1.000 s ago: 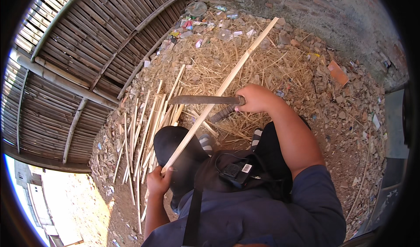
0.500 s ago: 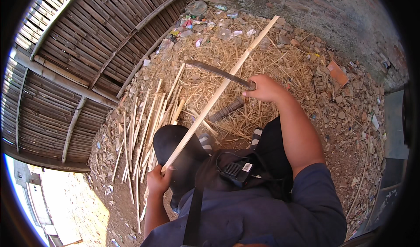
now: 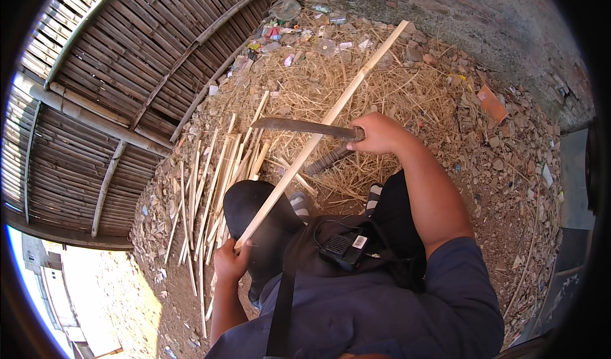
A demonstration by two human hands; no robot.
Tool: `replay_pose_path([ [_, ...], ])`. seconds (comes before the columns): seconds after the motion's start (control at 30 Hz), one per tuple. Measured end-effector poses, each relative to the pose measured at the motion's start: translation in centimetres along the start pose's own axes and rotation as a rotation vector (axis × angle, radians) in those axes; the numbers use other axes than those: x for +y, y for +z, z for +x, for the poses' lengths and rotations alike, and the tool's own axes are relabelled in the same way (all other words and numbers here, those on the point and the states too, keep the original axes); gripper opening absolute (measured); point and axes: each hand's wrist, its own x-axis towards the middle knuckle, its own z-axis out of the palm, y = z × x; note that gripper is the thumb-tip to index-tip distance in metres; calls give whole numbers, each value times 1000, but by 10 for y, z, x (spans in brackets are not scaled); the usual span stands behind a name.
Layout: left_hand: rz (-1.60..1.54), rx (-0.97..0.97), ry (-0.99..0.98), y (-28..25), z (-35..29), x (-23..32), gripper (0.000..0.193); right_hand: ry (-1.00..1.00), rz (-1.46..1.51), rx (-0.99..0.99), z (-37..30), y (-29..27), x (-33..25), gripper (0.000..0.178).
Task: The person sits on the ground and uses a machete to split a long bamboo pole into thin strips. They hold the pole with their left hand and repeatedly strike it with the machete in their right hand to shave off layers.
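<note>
Currently, the left hand is clamped on 1 end of a pale strip – extending forward-right of it. The right hand grips a knife – blade pointing left, crossing the strip.

Ground, stony earth: pale strips, loosely piled, toward left edge; straw, middle; mixed litter, far-left corner; reddish flat piece, toward right edge.
</note>
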Motion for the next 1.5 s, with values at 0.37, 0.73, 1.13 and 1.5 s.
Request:
replay_pose_path([
  [0.37,-16,9,5,3,0,-4,50,29,7,63,2,-4,10,41],
  [0.73,-15,1,-3,0,0,0,47,37,-10,51,6,3,14,46],
  [1.13,-8,23,28,3,-1,-2,46,51,15,12,5,0,8,51],
  [1.5,26,30,9,5,-1,-2,47,53,10,8,6,2,9,52],
])
